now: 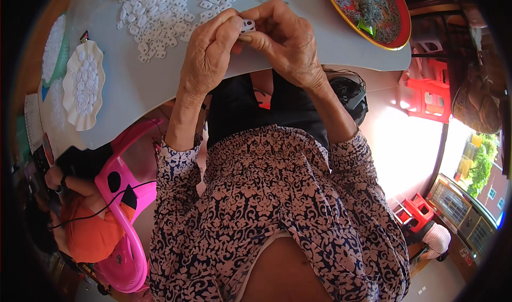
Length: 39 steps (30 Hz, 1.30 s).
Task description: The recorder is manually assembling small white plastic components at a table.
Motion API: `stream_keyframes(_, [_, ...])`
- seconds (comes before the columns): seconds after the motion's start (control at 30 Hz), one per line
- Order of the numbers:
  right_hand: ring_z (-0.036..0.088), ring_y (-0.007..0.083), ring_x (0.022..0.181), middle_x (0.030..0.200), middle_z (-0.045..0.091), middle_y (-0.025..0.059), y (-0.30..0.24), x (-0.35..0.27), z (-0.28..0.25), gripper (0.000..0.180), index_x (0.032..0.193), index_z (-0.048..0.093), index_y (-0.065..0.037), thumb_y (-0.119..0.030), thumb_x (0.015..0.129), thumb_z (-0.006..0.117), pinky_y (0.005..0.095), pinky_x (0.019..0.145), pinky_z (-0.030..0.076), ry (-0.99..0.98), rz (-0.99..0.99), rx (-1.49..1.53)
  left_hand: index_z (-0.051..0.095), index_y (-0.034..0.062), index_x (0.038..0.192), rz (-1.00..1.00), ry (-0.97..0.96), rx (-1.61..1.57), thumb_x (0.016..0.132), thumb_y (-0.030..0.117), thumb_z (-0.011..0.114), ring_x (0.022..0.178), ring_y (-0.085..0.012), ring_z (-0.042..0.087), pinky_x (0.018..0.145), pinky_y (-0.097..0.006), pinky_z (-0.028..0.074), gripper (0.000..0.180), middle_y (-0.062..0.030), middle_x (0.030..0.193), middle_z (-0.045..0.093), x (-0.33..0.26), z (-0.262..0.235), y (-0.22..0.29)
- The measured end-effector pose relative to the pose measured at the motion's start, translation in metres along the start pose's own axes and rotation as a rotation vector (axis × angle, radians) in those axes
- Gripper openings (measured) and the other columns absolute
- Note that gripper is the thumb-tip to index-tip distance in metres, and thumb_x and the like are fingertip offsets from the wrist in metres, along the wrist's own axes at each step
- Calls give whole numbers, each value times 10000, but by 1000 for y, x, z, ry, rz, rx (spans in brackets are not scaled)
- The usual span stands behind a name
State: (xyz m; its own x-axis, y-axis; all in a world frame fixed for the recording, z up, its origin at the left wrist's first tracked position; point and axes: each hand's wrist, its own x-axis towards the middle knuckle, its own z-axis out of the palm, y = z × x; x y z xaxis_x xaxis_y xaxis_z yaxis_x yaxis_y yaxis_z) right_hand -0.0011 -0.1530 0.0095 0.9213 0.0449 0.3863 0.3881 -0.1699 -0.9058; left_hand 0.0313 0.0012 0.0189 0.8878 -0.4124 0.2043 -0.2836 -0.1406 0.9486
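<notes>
Both hands meet above the near edge of the table. Between their fingertips is a small white plastic piece (pixel 248 25) with dark holes in it. My left hand (pixel 209 54) is closed, its thumb and fingers pinching the piece from the left. From the right, my right hand (pixel 290 48) grips it between thumb and curled forefinger. Just beyond my left hand spreads a loose pile of similar white plastic pieces (pixel 154 16). To the far right, a red round tray (pixel 404 14) with a yellow rim holds many small grey metal-looking parts and a bright green packet.
A cream scalloped dish (pixel 71 88) of white pieces stands on the grey table (pixel 128 83) at left, beside a green basket (pixel 47 78). A person in orange (pixel 93 232) sits on a pink chair (pixel 140 248) at lower left. Red stools (pixel 429 99) are at right.
</notes>
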Motion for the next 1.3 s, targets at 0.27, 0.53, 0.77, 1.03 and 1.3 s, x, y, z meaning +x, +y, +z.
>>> stream_keyframes(0.27, [623,112,660,710,623,55,-10,-1,-2,205,909,549,2,-91,798,695,238,591,493,6,-72,-90,560,0,908,-53,-27,-21,924,287,424,561,-142,454,547,-296,380,318,-70,596,483,-1,2,1])
stream_keyframes(0.53, [654,128,744,765,650,78,-8,-1,-7,135,920,559,10,-74,848,636,252,629,508,-66,-44,-69,471,17,767,-100,-104,-90,919,291,409,584,-124,421,564,-284,358,320,-43,602,448,-1,0,5])
stream_keyframes(0.77, [575,67,707,787,640,38,-8,8,-16,157,985,603,16,-115,907,569,203,644,470,-175,176,222,475,16,758,-90,-11,-100,934,286,410,609,-110,405,576,-273,356,329,-24,622,444,-3,4,2])
stream_keyframes(1.03, [522,47,658,773,615,16,-4,4,-11,156,962,610,13,-127,892,597,194,588,433,-73,202,305,518,6,832,19,-3,-73,945,228,450,611,-106,448,560,-264,374,258,-32,634,487,-4,5,12])
stream_keyframes(1.3, [518,57,646,763,586,22,-12,9,-15,135,966,568,20,-92,893,589,202,591,444,-69,275,257,536,5,860,26,67,-108,929,159,502,592,-94,461,538,-239,380,172,-23,651,513,-9,9,4])
